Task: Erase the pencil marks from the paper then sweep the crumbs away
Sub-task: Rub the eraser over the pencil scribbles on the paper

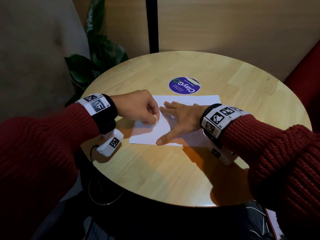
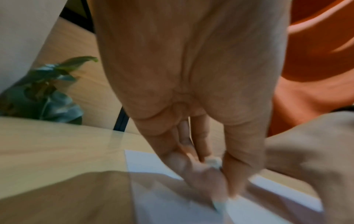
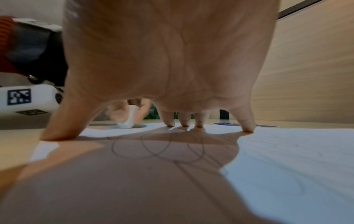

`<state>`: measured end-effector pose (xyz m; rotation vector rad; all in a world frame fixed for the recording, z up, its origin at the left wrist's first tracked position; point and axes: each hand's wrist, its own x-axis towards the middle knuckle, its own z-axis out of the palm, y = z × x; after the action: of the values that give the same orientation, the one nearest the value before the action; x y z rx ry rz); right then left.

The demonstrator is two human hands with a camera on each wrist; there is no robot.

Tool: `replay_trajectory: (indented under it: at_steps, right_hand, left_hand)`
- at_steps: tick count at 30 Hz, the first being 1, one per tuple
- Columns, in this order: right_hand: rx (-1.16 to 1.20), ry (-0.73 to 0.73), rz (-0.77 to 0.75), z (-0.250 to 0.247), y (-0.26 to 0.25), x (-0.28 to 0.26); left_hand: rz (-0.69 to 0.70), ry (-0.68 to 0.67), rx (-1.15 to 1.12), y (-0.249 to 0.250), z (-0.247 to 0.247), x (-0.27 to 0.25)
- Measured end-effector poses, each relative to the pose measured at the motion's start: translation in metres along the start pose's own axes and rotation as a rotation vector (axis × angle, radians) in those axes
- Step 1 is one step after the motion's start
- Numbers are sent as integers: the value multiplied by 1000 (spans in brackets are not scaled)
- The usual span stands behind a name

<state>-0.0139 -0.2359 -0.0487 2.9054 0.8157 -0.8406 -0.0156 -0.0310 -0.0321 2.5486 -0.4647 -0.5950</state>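
While the left hand (image 1: 138,108) pinches a small white eraser (image 1: 156,120) between thumb and curled fingers, its lower end presses on a sheet of white paper (image 1: 190,99) lying on a round wooden table (image 1: 173,170). Beside it, the right hand (image 1: 181,118) lies flat on the sheet with fingers spread, thumb near the front edge, holding nothing and pinning the sheet down. From the right wrist camera, looping pencil marks (image 3: 159,148) show on the paper under that palm, still unerased; no crumbs are clear enough to make out. A round purple sticker (image 1: 184,85) sits on the table just beyond the sheet. Likely risks: a hard stroke toward the free left edge could crease or tear the sheet, and the marks under the right palm could be missed unless that hand shifts.
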Motion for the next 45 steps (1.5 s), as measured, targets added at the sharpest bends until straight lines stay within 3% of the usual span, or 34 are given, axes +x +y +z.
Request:
replay_trajectory:
  at_steps: [2,6,7,10,11,14,15,18,23,26,27,31,35,39,43,45]
  right_hand:
    - [6,-3,4,1,0,0]
    - [-10,-2,8,1,-1,1]
    - [-8,-1,6,2,0,2]
    - [19,0,-8,2,2,3]
    - [19,-1,-8,2,2,3]
    - [-7,-5,-1,3,1,3]
    - [-8,-5,-2,3,1,3]
    - [7,6,-10,2,1,2]
    - [-3,-6,-11,2,1,1]
    - [10,4,-29,3,1,0]
    - [10,5,-31,3,1,0]
    - [7,12,-42,5,2,-1]
    - [69,26,-97,8,8,5]
    - [84,41,-57,4,7,2]
    - [108,72,-67,3,4,1]
    - [103,52,-46,3,2,1]
  left_hand:
    - [-1,-94,-52,4,2,-2]
    - [-51,179,44,-7,-6,14]
    - [-56,167,41,-7,-6,15]
    - [-30,-56,-54,3,-2,10]
    - [-34,-48,-62,1,-3,12]
    - [-68,154,32,-6,-8,20]
    - [-73,153,35,-6,-8,21]
    - [-29,-32,-39,3,-3,15]
    - [-51,136,29,-4,-7,21]
    - [-16,-30,-38,5,0,14]
    - [-17,-34,-48,6,-1,14]
    - [-64,156,64,1,-5,19]
    - [-1,-58,-10,12,3,12]
    - [-34,151,81,-2,-6,17]
    - [7,-51,-2,3,-2,10]
    - [-1,41,57,-4,-8,15]
